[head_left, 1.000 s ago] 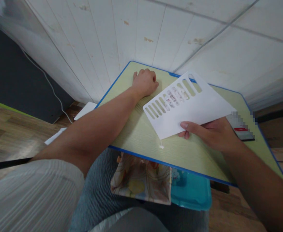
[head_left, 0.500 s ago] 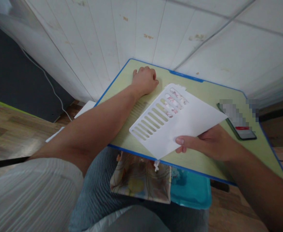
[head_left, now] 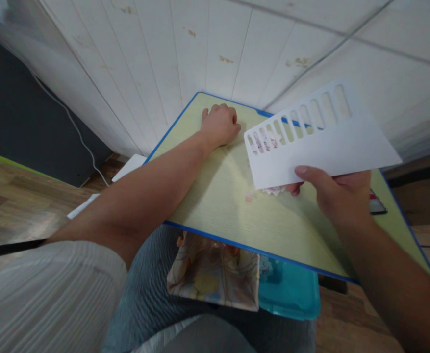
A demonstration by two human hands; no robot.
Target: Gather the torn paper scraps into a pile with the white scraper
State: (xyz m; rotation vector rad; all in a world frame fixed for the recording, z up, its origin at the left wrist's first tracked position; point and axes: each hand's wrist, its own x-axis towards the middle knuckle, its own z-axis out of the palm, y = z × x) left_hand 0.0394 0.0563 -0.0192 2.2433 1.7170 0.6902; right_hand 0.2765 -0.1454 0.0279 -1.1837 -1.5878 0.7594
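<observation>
My right hand [head_left: 332, 191] grips a white slotted card [head_left: 321, 152] by its lower edge, thumb on the near face. The card is held tilted above the right half of the table, with a row of long rounded slots along its upper edge. Pink-and-white patterned material with a frilly edge [head_left: 274, 190] shows below it and through the left slots; most of it is hidden. My left hand [head_left: 220, 125] rests palm down near the table's far left corner, its fingers curled in a loose fist, apart from the card.
The pale yellow-green table [head_left: 215, 196] has a blue rim and stands against a white panelled wall [head_left: 222, 29]. A phone [head_left: 378, 202] lies at the right, mostly hidden by my hand and the card. Below the near edge are a patterned cloth pouch [head_left: 215, 282] and a turquoise container [head_left: 291, 294].
My right hand has lifted the slotted card up and to the right and turned it, so its slots now face the wall. My left hand has stayed in place.
</observation>
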